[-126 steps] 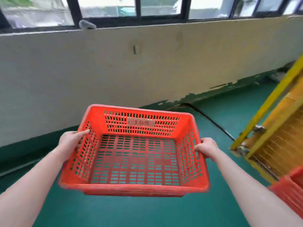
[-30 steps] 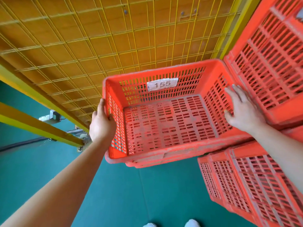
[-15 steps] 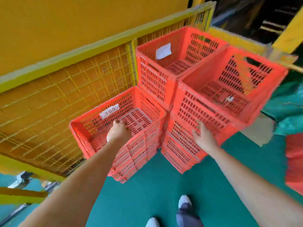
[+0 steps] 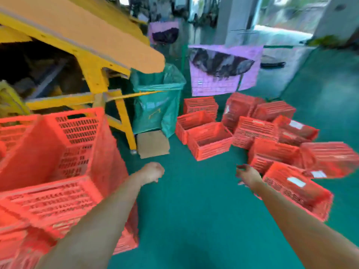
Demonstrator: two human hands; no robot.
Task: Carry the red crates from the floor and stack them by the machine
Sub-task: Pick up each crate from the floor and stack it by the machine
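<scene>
A stack of red crates (image 4: 64,152) stands at the left beside the yellow machine (image 4: 93,70). Many more red crates (image 4: 272,133) lie in a loose pile on the green floor at the right, some upright, some tipped. The nearest of them (image 4: 297,191) sits just right of my right forearm. My left hand (image 4: 153,171) hangs over the floor with fingers loosely curled, holding nothing. My right hand (image 4: 247,174) is also empty, its fingers relaxed, a short way left of the pile. The view is motion-blurred.
A green bag on a frame (image 4: 157,105) stands by the machine's leg, with a piece of cardboard (image 4: 152,143) on the floor in front of it. Purple-lined bins (image 4: 223,74) stand behind the pile. Bare green floor (image 4: 194,210) lies between stack and pile.
The crate marked 155 has been set down by the machine and both hands have let go. My view has swung right, from the stack to the pile on the floor.
</scene>
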